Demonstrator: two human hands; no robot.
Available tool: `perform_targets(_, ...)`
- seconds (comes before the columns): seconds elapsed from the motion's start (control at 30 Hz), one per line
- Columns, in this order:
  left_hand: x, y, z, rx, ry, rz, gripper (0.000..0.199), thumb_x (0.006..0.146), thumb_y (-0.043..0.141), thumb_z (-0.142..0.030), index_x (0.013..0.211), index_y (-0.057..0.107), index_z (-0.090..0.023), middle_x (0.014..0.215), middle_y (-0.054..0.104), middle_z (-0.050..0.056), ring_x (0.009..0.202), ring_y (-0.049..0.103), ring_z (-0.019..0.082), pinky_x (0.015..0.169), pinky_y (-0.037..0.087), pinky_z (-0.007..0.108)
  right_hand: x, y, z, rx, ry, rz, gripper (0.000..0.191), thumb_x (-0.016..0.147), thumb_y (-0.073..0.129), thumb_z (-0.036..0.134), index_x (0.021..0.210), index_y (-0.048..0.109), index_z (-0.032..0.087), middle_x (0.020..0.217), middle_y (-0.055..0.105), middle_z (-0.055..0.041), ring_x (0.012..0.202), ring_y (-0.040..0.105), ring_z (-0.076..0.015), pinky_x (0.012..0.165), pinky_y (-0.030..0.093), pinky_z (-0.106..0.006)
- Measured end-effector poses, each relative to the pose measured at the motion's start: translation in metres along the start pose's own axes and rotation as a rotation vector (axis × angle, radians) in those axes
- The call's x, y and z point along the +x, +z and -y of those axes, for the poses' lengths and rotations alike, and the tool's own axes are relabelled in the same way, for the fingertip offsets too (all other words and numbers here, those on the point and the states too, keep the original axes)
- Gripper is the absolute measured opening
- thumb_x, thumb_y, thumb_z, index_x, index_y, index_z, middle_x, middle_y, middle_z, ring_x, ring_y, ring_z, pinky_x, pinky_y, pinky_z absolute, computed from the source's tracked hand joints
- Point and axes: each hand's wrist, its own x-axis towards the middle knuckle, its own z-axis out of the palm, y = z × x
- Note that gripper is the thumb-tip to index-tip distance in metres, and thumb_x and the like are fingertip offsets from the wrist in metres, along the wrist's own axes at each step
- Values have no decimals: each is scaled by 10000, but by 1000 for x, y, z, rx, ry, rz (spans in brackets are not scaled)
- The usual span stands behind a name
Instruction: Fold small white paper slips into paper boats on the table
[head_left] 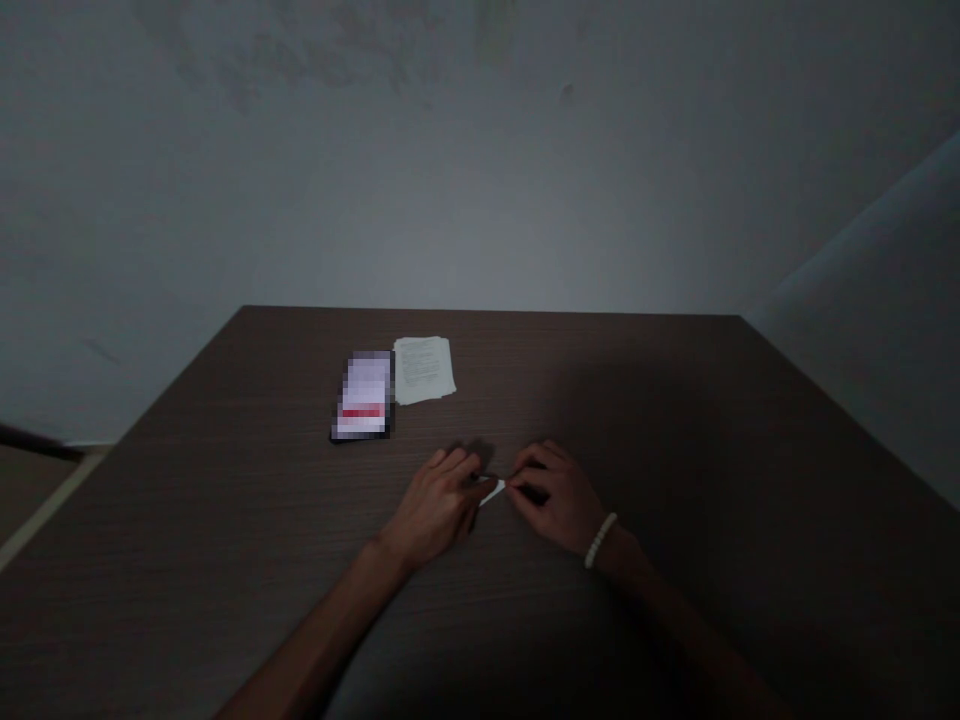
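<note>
Low over the dark wooden table (495,620), a small piece of white paper (492,491) shows between my two hands. My left hand (441,497) lies over its left part, fingers bent and pressing on it, so most of the paper is hidden. The thumb and fingertips of my right hand (551,497) pinch the paper's right tip. A band of pale beads (600,541) circles my right wrist. Beyond my left hand lies a stack of white paper sheets (422,370) with small print on the top one.
Left of the stack rests a tablet or phone (365,396) with a lit, blurred screen and dark edges. A grey wall (480,200) stands directly behind the table's far edge, with another wall surface at the right. Shadow darkens the table around my right arm.
</note>
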Motion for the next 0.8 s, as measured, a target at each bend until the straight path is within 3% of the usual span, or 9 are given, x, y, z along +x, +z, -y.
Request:
perform_targets(0.13,1,0,0,3,5,-8,286,844,538,-130,1086,657,-228,954,567,73,890,479,229,742,366,354,7,12,5,-7,180,-97,101,771,689,190,677,654,205,850,600,-34,849,549,-189,810,463,-349)
perform_targets(0.3,1,-2,0,-6,12,-4,321,836,550,-128,1125,645,-228,951,566,69,879,476,225,738,362,353,12,19,10,-50,280,-147,130,723,708,185,622,630,213,849,597,-35,834,544,-198,798,460,-353)
perform_targets(0.6,0,0,-1,2,0,-23,301,840,545,-124,1099,653,-233,960,567,70,918,484,236,775,372,371,9,16,14,-78,313,-135,19,739,688,211,737,681,229,908,596,-46,887,537,-220,837,443,-380)
perform_targets(0.8,1,-1,-1,2,-1,-7,301,836,556,-125,1094,658,-240,969,569,68,907,486,231,757,371,356,6,14,15,-110,339,-156,80,712,713,227,788,703,251,975,608,-45,964,528,-245,873,413,-416)
